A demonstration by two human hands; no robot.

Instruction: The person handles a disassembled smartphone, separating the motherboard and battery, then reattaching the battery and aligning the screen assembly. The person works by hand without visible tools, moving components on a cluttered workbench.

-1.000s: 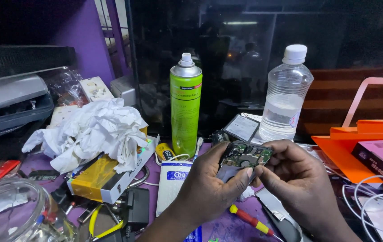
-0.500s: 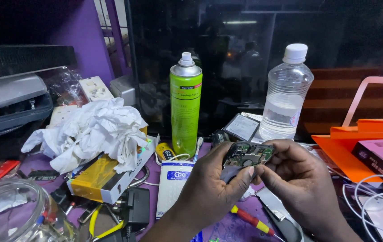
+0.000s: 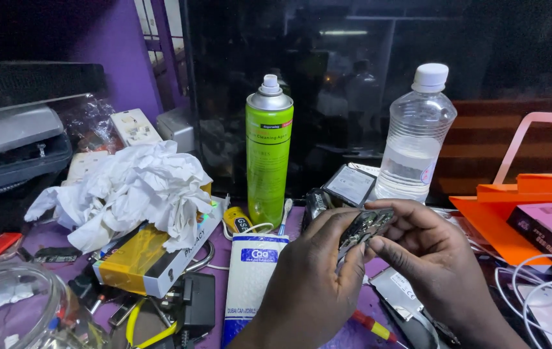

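Observation:
Both my hands hold a small green circuit board (image 3: 365, 228) over the purple table, low and right of centre. My left hand (image 3: 314, 284) grips its near edge with thumb and fingers. On the board's right side, the fingers of my right hand (image 3: 427, 258) pinch it. The board is tilted nearly edge-on to the camera, so its face is mostly hidden.
A green spray can (image 3: 269, 155) and a clear water bottle (image 3: 415, 139) stand behind the hands. Crumpled white tissue (image 3: 130, 184) lies on a yellow-and-white box (image 3: 150, 258) at left. A white packet (image 3: 250, 274), a red-handled screwdriver (image 3: 373, 326), black adapters and an orange folder (image 3: 521, 200) surround the hands.
The board has been turned from lying nearly flat, face up, to tilted edge-on between the fingers. Both hands stay in about the same place.

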